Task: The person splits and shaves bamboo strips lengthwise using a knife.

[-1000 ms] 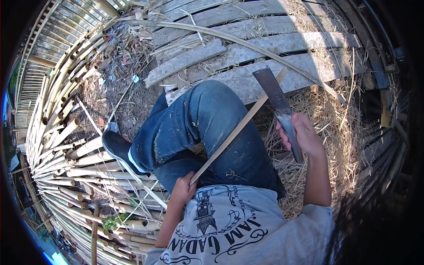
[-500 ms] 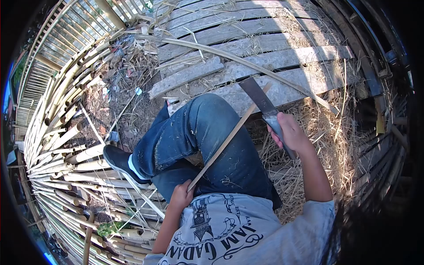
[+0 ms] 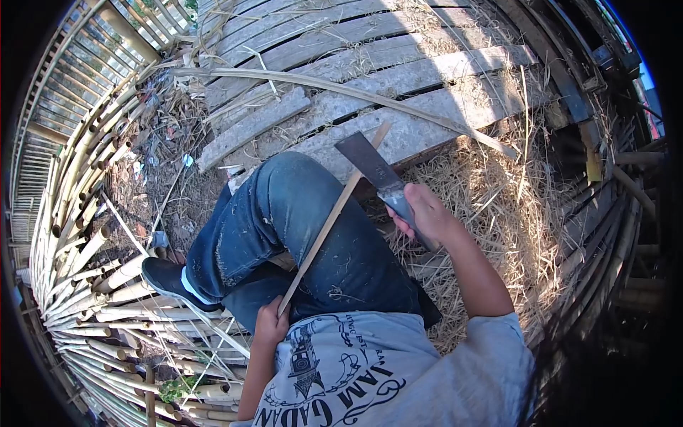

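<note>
"Poles (image 3: pixel 128 272) of bamboo fan out at our far left, don't they?"

"Yes, we see their cut ends beside the littered ground, and our dark shoe (image 3: pixel 167 276) is just right of them."

"And our left hand (image 3: pixel 271 324)?"

"We have it closed around the lower end of the thin strip (image 3: pixel 327 226), close to our grey shirt (image 3: pixel 398 363). From there the strip slants up and rightward across our jeans (image 3: pixel 306 206), its far end over the edge of the planks (image 3: pixel 405 78)."

"What lies on those planks?"

"We find a short loose board (image 3: pixel 256 128) and, to its right, a long pale strip (image 3: pixel 398 103) that bends down toward the straw."

"Where is the blade (image 3: pixel 366 164)?"

"It crosses over our thin strip near the far end; whether they touch, we cannot tell. Our right hand (image 3: pixel 427 213) is wrapped around its handle (image 3: pixel 405 206), thumb side up."

"Then what is rightmost?"

"Dry straw (image 3: pixel 491 206), loosely heaped beyond our right hand, partly in sunlight"
</note>
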The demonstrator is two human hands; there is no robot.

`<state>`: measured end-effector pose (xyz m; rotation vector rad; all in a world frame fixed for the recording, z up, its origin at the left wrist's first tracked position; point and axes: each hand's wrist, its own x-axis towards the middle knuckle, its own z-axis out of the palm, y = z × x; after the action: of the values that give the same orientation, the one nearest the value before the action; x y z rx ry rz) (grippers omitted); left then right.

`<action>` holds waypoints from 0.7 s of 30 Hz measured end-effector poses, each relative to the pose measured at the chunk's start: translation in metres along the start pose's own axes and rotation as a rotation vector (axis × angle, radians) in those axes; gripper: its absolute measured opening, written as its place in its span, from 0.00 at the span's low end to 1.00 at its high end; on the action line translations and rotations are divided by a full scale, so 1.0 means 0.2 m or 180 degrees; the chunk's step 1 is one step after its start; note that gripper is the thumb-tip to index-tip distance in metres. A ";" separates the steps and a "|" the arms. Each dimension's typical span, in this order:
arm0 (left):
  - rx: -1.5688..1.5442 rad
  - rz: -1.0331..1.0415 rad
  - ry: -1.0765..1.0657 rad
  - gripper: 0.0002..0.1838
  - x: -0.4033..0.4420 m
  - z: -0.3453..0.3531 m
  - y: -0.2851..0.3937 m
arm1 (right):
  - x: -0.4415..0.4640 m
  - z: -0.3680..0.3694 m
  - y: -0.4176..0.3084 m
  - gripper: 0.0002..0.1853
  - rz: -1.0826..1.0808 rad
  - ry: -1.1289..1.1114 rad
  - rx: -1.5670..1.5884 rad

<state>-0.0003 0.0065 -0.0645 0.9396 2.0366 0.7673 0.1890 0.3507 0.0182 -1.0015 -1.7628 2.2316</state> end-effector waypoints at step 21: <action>-0.0033 -0.0152 0.0017 0.06 -0.01 0.00 0.02 | -0.02 0.16 0.21 0.26 -0.0292 -0.0248 0.0156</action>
<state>0.0025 0.0062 -0.0614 0.8810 2.0503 0.7546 0.1863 0.3093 -0.0154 -0.8177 -1.7376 2.2741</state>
